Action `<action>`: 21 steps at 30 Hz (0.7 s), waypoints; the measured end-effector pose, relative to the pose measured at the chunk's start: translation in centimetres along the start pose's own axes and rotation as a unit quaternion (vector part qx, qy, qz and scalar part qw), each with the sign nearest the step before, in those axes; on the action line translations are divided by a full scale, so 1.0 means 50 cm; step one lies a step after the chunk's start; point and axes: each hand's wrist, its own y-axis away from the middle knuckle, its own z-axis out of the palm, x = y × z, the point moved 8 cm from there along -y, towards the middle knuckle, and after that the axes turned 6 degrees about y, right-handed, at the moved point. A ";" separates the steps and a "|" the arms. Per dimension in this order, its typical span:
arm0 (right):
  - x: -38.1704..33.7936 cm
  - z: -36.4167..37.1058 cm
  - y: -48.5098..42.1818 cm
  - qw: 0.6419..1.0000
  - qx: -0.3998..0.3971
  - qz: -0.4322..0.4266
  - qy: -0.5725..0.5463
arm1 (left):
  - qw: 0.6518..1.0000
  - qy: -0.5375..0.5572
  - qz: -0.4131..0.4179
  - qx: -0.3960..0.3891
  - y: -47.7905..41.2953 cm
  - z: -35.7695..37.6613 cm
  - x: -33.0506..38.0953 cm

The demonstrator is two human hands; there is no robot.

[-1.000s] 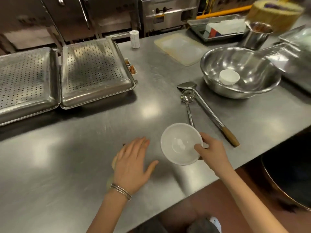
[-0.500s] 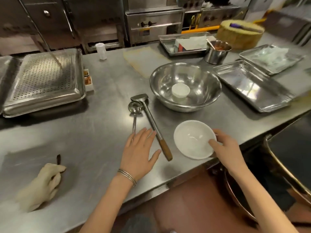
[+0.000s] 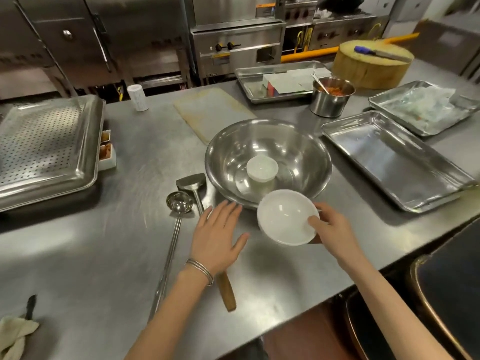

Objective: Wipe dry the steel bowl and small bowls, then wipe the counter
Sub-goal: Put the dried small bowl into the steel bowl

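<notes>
A big steel bowl (image 3: 298, 141) sits mid-counter with a small white bowl (image 3: 261, 169) upside down inside it. My right hand (image 3: 333, 229) grips the rim of a second small white bowl (image 3: 283, 215), thumb inside, holding it tilted just at the steel bowl's near edge. My left hand (image 3: 217, 236) hovers flat and spread over the counter (image 3: 91, 255), left of that bowl and above a spatula handle. A crumpled beige cloth (image 3: 14, 336) lies at the counter's near left corner, away from both hands.
A ladle (image 3: 176, 206) and a wood-handled spatula (image 3: 193, 184) lie left of the steel bowl. Perforated steel lids (image 3: 44, 149) sit far left. Steel trays (image 3: 389, 159) lie right; a sauce pot (image 3: 331, 98), cutting board (image 3: 213, 110) and chopping block (image 3: 372, 63) stand behind.
My right hand has carried the white bowl rightward and up to the steel bowl's near edge. My left hand has left the cloth behind and followed to the right.
</notes>
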 end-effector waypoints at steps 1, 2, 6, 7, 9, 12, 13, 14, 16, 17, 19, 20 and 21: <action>-0.008 -0.005 -0.027 1.000 -0.001 0.001 -0.007 | 1.000 -0.005 0.001 -0.001 -0.027 0.008 -0.001; -0.014 -0.010 -0.055 1.000 -0.001 -0.001 -0.009 | 1.000 -0.009 -0.001 -0.009 -0.054 0.019 -0.004; -0.022 -0.016 -0.159 1.000 -0.014 -0.003 0.014 | 0.999 -0.008 -0.035 -0.029 -0.133 0.061 -0.027; -0.020 -0.016 -0.185 1.000 -0.016 -0.003 0.019 | 0.999 -0.007 -0.043 -0.028 -0.149 0.069 -0.029; -0.018 -0.014 -0.241 0.999 -0.020 -0.006 0.034 | 0.998 -0.012 -0.057 -0.033 -0.182 0.094 -0.033; -0.018 0.001 -0.327 0.998 -0.036 -0.015 0.055 | 0.995 -0.013 -0.077 -0.063 -0.219 0.146 -0.041; -0.016 0.007 -0.353 0.997 -0.044 -0.012 0.059 | 0.994 -0.008 -0.081 -0.068 -0.226 0.163 -0.045; -0.012 0.016 -0.379 0.997 -0.053 -0.011 0.055 | 0.994 -0.003 -0.083 -0.072 -0.230 0.177 -0.048; -0.005 0.034 -0.429 0.996 -0.070 -0.010 0.047 | 0.994 0.012 -0.085 -0.064 -0.234 0.199 -0.052; 0.000 0.043 -0.453 0.996 -0.076 -0.011 0.052 | 0.994 0.022 -0.088 -0.057 -0.235 0.208 -0.055; 0.016 0.065 -0.499 0.994 -0.085 -0.016 0.070 | 0.995 0.026 -0.093 -0.037 -0.236 0.219 -0.059; 0.025 0.077 -0.520 0.993 -0.088 -0.019 0.080 | 0.995 0.027 -0.096 -0.022 -0.237 0.219 -0.060; 0.034 0.090 -0.538 0.991 -0.093 -0.018 0.094 | 0.995 0.033 -0.098 -0.005 -0.238 0.217 -0.060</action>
